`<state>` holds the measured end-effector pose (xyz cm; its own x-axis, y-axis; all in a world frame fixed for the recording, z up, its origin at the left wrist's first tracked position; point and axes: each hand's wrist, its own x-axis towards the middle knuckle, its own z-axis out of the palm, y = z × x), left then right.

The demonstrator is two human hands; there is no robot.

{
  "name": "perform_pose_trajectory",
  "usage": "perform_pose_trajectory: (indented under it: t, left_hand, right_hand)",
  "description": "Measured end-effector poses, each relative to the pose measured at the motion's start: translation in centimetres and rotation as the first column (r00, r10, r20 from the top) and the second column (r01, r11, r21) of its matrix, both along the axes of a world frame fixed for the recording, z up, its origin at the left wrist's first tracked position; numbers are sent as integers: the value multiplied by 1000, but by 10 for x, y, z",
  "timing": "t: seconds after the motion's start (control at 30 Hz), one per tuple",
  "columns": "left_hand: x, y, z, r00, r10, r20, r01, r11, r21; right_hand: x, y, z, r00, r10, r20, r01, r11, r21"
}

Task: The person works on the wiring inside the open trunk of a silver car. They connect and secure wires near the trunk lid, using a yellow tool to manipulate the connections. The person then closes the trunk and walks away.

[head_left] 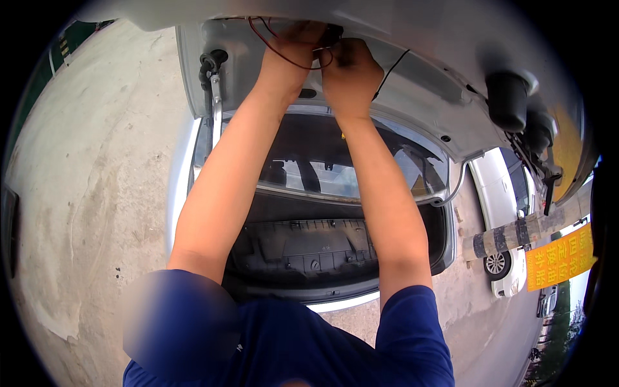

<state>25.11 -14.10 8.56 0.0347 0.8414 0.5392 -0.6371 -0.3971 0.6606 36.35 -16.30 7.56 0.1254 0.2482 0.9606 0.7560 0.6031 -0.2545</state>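
Note:
Both arms reach up to the inner side of a raised silver trunk lid (412, 87). My left hand (290, 55) is at the lid's underside, its fingers curled in shadow around something hidden. Close beside it, my right hand (351, 74) is closed, with its fingertips blurred and what they grip not visible. A thin dark red wire (265, 42) loops down from the lid across my left hand toward the right one. Between the hands is a small black part (332, 33), too dark to name. A thin black cable (391, 69) hangs right of my right hand.
Below my arms lie the car's rear window (303, 171) and open trunk, with a black trim panel (303, 245) inside. A hinge arm (216, 106) stands at left. Black cylindrical parts (506, 100) project from the lid at right. Beyond are a white car (500, 213) and a yellow sign (560, 258).

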Motion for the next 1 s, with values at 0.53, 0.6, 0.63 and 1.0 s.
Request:
perform_pose_trajectory:
  t: [0.53,0.6,0.63,1.0]
  left_hand:
    - [60,-11,-5,585,810,48,-798,564,214]
    - [64,-8,-11,522,850,70,-839,497,221]
    - [65,-9,-14,526,845,92,-840,500,213]
    - [-8,8,-28,504,830,-239,-644,545,537]
  right_hand:
    - [17,-18,76,950,296,-103,-304,789,-534]
    - [15,-11,71,957,284,-63,-275,812,-515]
    - [13,-8,67,960,273,-56,-264,824,-502]
    - [-3,1,49,621,354,-700,-735,573,-363]
